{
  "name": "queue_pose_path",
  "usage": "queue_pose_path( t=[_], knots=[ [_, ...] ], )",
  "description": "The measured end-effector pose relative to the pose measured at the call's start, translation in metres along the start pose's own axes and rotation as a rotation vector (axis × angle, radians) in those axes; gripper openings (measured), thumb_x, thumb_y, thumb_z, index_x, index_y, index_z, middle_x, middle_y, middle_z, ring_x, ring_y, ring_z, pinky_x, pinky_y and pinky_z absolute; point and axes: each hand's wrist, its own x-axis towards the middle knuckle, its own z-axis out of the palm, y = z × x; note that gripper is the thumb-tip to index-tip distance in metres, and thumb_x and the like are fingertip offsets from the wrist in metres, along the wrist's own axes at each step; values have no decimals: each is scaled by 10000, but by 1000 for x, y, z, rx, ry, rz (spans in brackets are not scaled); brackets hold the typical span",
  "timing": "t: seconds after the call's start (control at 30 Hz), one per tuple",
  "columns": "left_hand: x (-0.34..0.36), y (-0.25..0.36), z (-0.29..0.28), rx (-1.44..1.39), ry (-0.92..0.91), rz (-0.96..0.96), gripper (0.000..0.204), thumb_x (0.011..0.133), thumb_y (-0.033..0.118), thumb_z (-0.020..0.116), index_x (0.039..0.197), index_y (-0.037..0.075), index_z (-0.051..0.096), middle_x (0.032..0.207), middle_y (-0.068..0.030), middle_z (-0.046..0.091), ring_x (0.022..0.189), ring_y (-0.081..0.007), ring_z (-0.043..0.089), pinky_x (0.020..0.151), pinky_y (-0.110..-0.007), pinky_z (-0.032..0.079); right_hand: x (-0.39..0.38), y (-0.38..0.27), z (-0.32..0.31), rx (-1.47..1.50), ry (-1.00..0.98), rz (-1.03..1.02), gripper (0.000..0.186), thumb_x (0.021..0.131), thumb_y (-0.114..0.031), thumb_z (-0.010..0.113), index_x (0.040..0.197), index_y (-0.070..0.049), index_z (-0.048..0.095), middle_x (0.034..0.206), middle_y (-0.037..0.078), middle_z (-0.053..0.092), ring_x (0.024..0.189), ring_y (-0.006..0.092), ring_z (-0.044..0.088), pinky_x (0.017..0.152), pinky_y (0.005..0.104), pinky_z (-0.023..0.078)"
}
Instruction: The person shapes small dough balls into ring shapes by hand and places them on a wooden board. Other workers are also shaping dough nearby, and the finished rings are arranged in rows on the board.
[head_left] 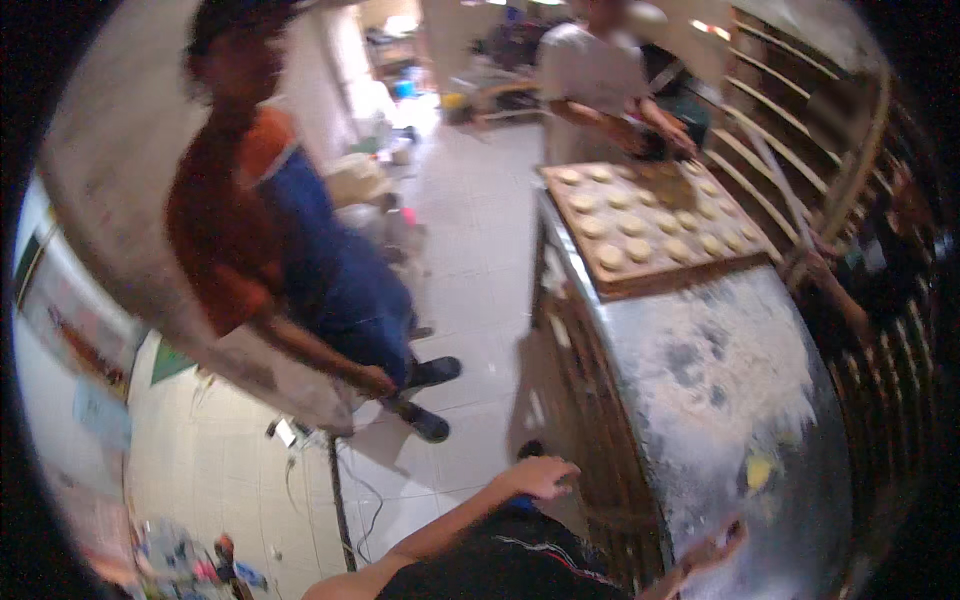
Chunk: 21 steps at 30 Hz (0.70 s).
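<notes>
My left hand [546, 476] is raised beside the steel worktable, fingers apart and holding nothing. My right hand [716, 548] is over the table's near end, its fingers too blurred to read. The worktable [690, 480] is dusted with flour [720, 370], and a small yellow lump of dough [758, 472] lies a little beyond my right hand. At its far end is a wooden board [660, 280] with rows of several pale round dough pieces [635, 248].
A person in a blue apron [330, 280] stands at my left. Another in a pale shirt [590, 90] works behind the board; a third person's arm [840, 300] shows at right by slatted wooden racks [780, 110]. A cable [370, 510] crosses the tiled floor [470, 200].
</notes>
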Motion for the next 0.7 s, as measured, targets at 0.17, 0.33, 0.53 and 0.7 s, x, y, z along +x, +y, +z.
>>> queue_pose_path(
  t=[0.17,0.33,0.53,0.7],
  knots=[
    [53,-25,-102,-339,156,-61,380,893,307,603,1202,85,600,1117,-147,650,969,-271,638,839,-380,498,30,-100,112,225,-263,213,196,903,-117,547,1042,13,593,950,117,607,822,188,595,788,318,481],
    [131,-82,-245,-447,520,-87,272,879,236,648,1105,85,655,998,-69,693,859,-146,641,726,-287,494,71,-176,262,353,-583,228,264,899,-147,567,1133,-27,553,929,117,621,781,173,621,747,318,486],
    [244,-119,-354,-117,578,175,256,838,155,646,1075,61,619,921,-130,626,835,-285,595,724,-381,474,137,-226,434,43,-866,21,346,877,-197,597,1170,-21,540,1090,189,605,902,285,628,813,373,486],
    [289,-105,-351,306,363,296,504,796,177,685,1250,48,508,1027,-169,603,948,-361,546,858,-435,430,163,-231,482,-357,-923,-398,503,826,-366,599,1165,1,539,1168,209,553,1101,367,520,913,473,423]
  ],
)
